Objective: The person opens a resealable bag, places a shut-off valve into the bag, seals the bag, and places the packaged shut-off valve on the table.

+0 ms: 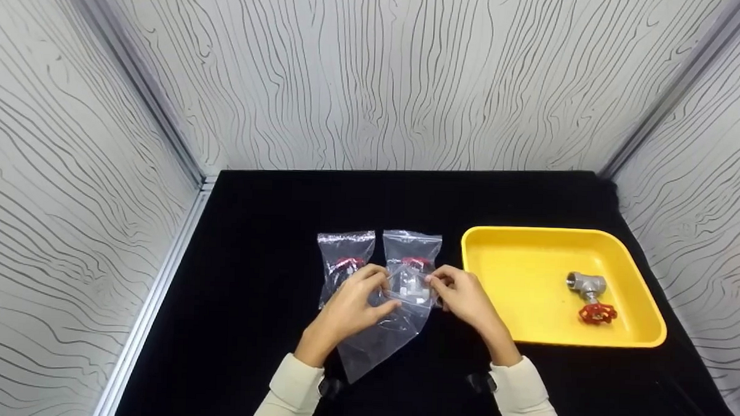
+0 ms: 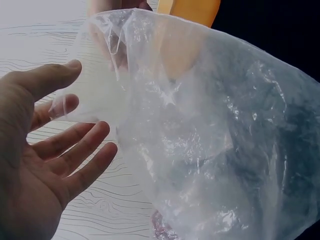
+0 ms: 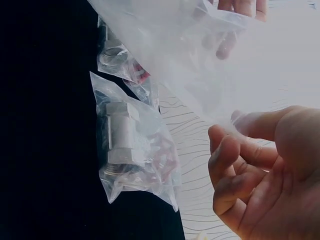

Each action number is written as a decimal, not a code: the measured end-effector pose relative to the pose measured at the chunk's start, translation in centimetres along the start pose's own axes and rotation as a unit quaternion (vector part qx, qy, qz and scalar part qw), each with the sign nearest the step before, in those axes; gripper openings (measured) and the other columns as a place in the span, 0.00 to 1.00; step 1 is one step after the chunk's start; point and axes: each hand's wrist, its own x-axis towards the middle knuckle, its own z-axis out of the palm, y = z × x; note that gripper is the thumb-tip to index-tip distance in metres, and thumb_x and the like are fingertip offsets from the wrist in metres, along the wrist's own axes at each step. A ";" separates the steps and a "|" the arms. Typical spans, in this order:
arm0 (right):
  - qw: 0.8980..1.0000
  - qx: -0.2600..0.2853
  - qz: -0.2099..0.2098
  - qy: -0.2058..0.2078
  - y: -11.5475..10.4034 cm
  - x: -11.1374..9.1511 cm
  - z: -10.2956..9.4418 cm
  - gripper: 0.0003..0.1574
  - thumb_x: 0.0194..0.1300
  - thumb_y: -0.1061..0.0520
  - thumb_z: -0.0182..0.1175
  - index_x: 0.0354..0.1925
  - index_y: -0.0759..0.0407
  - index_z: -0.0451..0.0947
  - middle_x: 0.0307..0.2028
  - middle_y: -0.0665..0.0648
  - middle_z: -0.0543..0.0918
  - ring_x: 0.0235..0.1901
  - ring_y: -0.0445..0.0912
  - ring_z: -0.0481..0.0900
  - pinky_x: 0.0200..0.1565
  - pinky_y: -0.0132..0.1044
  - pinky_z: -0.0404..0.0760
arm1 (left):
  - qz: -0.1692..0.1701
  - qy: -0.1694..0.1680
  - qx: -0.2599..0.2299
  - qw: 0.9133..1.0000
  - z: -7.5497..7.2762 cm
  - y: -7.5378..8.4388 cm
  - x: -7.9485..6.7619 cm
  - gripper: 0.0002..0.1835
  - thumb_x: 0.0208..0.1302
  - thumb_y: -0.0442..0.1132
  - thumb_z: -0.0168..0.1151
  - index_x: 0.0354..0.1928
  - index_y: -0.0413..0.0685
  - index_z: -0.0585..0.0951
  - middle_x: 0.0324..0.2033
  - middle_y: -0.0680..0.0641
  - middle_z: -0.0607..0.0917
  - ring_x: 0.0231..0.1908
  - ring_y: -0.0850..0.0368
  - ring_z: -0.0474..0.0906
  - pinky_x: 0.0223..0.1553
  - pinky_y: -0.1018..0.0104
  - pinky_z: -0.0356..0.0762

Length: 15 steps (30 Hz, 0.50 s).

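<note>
Between the hands hangs a clear plastic zip bag [image 1: 377, 344], with no contents visible in it. My right hand [image 1: 465, 297] pinches its top edge between thumb and index finger, as the right wrist view shows. My left hand [image 1: 353, 306] is at the other side of the mouth; in the left wrist view its fingers are spread, the thumb is apart, and the index fingertip touches the bag film. Beyond lie two clear bags, a left one [image 1: 344, 243] and a right one [image 1: 410, 241], each holding a metal valve with a red handwheel, partly hidden by the hands.
To the right stands a yellow tray [image 1: 566, 233] with one loose metal valve [image 1: 590, 286] with a red handwheel in it. Black cloth [image 1: 251, 259] covers the table. Patterned panels [image 1: 374, 79] wall off the back and both sides.
</note>
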 end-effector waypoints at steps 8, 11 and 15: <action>1.000 -0.015 0.006 0.006 -0.5 0.2 -1.7 0.13 0.79 0.52 0.63 0.45 0.61 0.85 0.32 0.62 0.86 0.23 0.48 0.81 0.27 0.31 0.80 | -0.003 -0.004 -0.015 1.000 0.0 0.1 0.0 0.14 0.63 0.43 0.79 0.38 0.48 0.80 0.54 0.45 0.86 0.55 0.53 0.84 0.55 0.61 0.85; 0.999 -0.041 -0.002 0.011 -0.7 0.5 -2.8 0.13 0.79 0.51 0.62 0.46 0.60 0.85 0.35 0.63 0.88 0.25 0.47 0.82 0.30 0.31 0.82 | -0.002 -0.004 -0.019 1.000 0.1 0.0 0.0 0.15 0.62 0.43 0.79 0.38 0.48 0.80 0.55 0.45 0.86 0.56 0.52 0.84 0.55 0.62 0.85; 0.997 -0.066 -0.013 0.022 -0.8 0.8 -4.3 0.14 0.79 0.49 0.63 0.47 0.58 0.85 0.37 0.61 0.89 0.27 0.45 0.84 0.33 0.31 0.83 | -0.007 -0.009 -0.023 1.000 0.2 -0.1 0.0 0.14 0.63 0.44 0.79 0.38 0.48 0.81 0.57 0.46 0.85 0.57 0.52 0.84 0.55 0.64 0.85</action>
